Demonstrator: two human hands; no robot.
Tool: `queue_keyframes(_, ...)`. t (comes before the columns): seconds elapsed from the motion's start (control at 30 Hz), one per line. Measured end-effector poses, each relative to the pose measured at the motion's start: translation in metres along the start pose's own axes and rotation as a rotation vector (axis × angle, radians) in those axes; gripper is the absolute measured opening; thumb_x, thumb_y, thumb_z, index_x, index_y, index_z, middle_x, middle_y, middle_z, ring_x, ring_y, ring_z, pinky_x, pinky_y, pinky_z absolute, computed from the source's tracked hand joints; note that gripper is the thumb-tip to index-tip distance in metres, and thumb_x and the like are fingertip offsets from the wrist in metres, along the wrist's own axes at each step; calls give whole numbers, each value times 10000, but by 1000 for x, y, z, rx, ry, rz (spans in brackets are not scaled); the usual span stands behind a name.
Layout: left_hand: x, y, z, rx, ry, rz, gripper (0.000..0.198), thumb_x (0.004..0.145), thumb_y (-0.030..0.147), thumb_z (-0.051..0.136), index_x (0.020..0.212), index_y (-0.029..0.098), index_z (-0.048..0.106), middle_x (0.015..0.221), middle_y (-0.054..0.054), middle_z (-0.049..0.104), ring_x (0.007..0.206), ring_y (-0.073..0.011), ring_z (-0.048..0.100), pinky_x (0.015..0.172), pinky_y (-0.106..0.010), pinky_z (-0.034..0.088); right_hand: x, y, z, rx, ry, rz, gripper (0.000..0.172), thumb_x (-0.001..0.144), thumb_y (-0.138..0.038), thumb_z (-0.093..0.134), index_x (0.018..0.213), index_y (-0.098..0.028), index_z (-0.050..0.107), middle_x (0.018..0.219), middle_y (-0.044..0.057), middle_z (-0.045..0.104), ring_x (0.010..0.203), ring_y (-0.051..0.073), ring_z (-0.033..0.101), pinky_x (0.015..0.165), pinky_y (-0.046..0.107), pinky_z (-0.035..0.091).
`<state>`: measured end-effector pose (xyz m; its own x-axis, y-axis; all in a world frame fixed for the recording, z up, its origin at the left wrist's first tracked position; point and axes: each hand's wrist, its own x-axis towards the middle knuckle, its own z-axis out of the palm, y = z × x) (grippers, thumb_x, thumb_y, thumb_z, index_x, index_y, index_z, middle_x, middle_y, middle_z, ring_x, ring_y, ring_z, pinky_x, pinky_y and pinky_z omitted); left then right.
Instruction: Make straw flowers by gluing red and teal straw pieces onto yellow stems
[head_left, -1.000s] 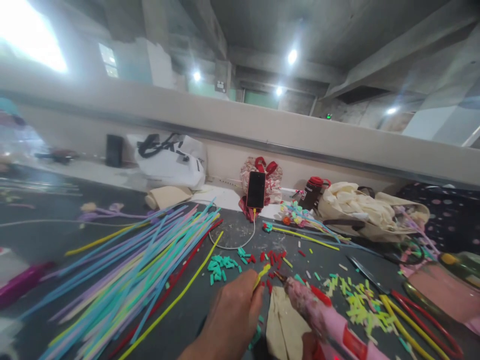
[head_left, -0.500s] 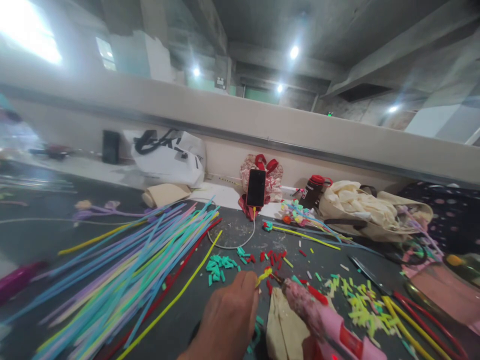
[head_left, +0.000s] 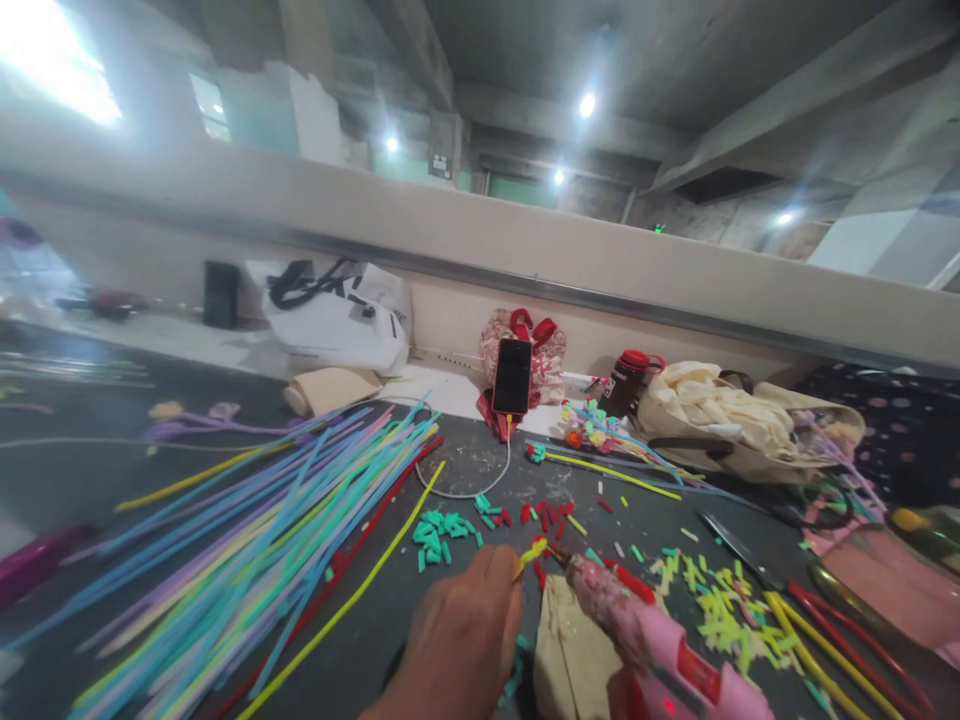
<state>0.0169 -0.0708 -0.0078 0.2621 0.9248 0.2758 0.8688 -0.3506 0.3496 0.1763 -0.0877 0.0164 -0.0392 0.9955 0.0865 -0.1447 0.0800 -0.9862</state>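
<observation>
My left hand [head_left: 461,630] is closed, thumb and fingers pinching a short twisted yellow pipe-cleaner piece [head_left: 532,555] that sticks out to the right. The nozzle of a pink hot glue gun [head_left: 637,630] comes up to the tip of that piece; whether they touch is hard to make out. A small part of my right hand [head_left: 624,692] shows at the bottom edge, wrapped on the glue gun, with the rest hidden. Beneath the nozzle lies a beige block-like thing [head_left: 570,640]. Cut green pieces [head_left: 439,532] and red pieces [head_left: 551,518] lie just beyond my left hand.
Long coloured pipe cleaners [head_left: 300,560] spread over the left side. Yellow cuttings [head_left: 739,610] and scissors [head_left: 739,550] lie to the right. A phone [head_left: 513,375] on a cable leans at the back, near a dark bottle [head_left: 626,385] and a cloth bag [head_left: 697,410].
My left hand has shifted very slightly to the right with the yellow piece, which sits closer to the nozzle. The glue gun has barely moved.
</observation>
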Motion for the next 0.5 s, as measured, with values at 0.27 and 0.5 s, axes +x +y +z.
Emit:
queue_keyframes(0.27,0,-1,3,-14,13,5,179,809,144,328,757,224,479,677,-1,612,573,-170,608,469,-263,317,35,48,-6,-30,-4,-91,230,715,-191,486,627,-108,682,695,-6,669,747,186,643,590,277,485)
queue_keyframes(0.5,0,-1,2,-6,-3,-8,176,809,142,330,767,233,474,679,6,616,576,-165,611,465,-256,316,31,36,-8,-17,-25,-42,95,670,-211,603,629,-174,680,624,14,667,704,206,646,632,292,528)
